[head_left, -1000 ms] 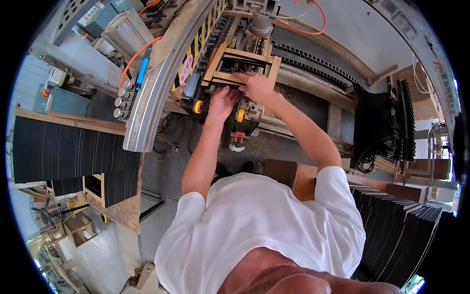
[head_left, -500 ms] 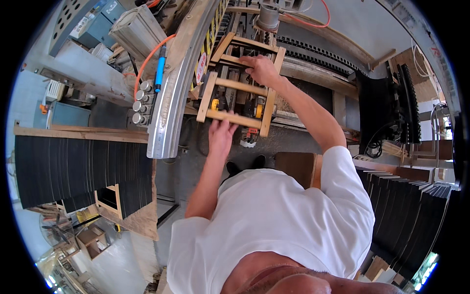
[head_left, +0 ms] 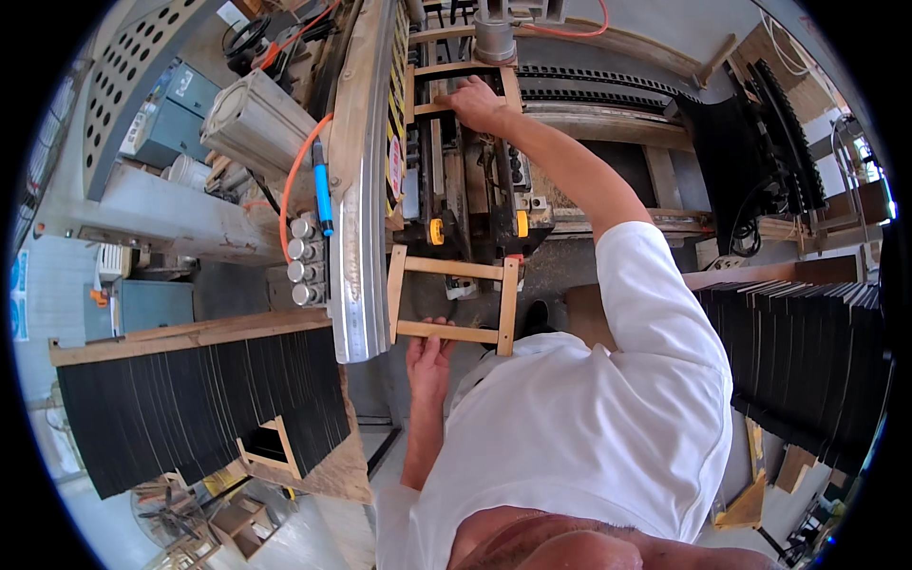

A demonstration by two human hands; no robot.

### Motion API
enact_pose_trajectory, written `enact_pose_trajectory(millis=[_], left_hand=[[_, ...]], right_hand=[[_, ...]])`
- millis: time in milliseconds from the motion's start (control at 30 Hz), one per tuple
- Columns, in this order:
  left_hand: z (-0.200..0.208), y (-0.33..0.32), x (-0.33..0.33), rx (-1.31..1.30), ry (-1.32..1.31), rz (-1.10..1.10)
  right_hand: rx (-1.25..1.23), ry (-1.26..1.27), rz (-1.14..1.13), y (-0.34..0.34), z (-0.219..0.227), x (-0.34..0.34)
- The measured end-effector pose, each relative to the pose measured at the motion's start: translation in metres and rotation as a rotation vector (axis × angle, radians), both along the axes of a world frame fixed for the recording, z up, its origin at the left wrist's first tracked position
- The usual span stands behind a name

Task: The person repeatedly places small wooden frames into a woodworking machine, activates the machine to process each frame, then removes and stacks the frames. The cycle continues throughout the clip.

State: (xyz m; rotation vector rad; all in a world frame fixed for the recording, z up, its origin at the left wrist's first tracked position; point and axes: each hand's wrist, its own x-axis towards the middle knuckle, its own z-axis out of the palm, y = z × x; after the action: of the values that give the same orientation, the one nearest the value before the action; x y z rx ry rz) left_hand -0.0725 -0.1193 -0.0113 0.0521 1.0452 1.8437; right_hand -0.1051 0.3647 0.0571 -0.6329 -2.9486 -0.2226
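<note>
A small light-wood frame, with two side pieces joined by two crossbars, hangs close to my body at the machine's near end. My left hand has its fingers closed round the near crossbar. Farther off, a second wooden frame lies in the machine beneath a metal cylinder. My right hand grips that one's near crossbar, covering part of it. Between the two frames the machine bed shows its bars and two yellow knobs.
A metal rail with round silver knobs and a blue pen-like tool runs along the left. Stacks of black panels stand at left and right. An orange hose loops beside the rail.
The near frame has come toward my body with my left hand, apart from the other frame. The far frame and my right hand have shifted away, deeper under the cylinder.
</note>
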Motion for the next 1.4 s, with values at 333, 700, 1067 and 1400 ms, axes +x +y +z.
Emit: enact_pose_trajectory(millis=[333,700,1067,1400], left_hand=[[-0.019,-0.022,-0.006,-0.148,0.060,0.196],[-0.045,-0.002,0.012,-0.183,0.021,0.307],[-0.062,0.008,0.015,-0.204,-0.004,0.328],[-0.068,0.011,0.017,-0.250,-0.002,0.359]], right_hand=[[0.354,-0.161,-0.004,0.064,0.006,-0.057],[0.141,0.000,-0.070,0.104,-0.003,-0.075],[0.218,-0.040,-0.044,0.112,-0.014,-0.085],[0.312,-0.072,0.036,0.097,-0.003,-0.066]])
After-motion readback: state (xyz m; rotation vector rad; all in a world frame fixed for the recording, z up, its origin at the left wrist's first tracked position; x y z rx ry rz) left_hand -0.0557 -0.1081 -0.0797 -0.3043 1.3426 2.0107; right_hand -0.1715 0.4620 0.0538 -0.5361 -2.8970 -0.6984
